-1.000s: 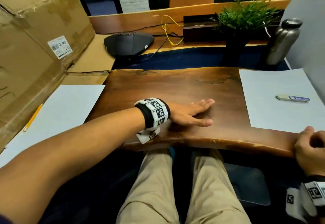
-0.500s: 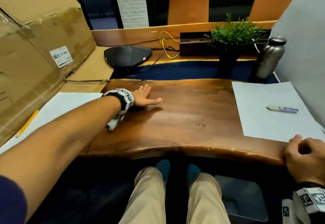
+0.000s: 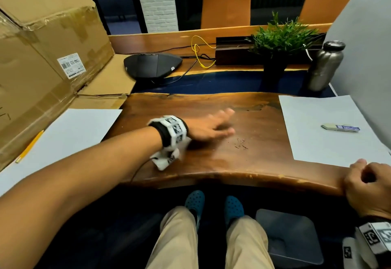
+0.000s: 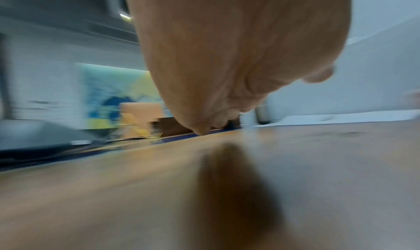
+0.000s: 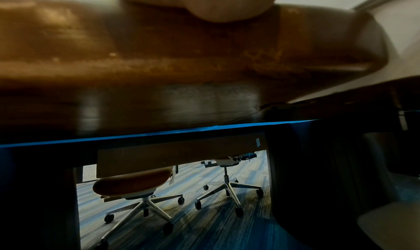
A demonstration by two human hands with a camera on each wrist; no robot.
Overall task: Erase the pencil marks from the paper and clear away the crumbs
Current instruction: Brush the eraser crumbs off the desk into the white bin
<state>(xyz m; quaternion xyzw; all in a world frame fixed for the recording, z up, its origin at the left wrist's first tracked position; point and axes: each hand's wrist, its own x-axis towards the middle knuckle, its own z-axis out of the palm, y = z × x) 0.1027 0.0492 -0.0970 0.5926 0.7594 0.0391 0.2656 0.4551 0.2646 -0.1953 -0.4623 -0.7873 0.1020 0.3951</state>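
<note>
Lying beside dark crumbs point(image 3: 240, 143), left hand point(image 3: 208, 128) keeps fingers straight, blurred.

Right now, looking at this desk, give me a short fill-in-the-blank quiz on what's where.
1. The eraser lies on the sheet of ____ at the desk's right end.
2. The crumbs lie on the bare wooden desk, just right of the ____ hand.
3. The right hand rests curled at the desk's ____ edge.
4. The yellow pencil lies beside the ____ box.

Missing words: paper; left; front; cardboard
</note>
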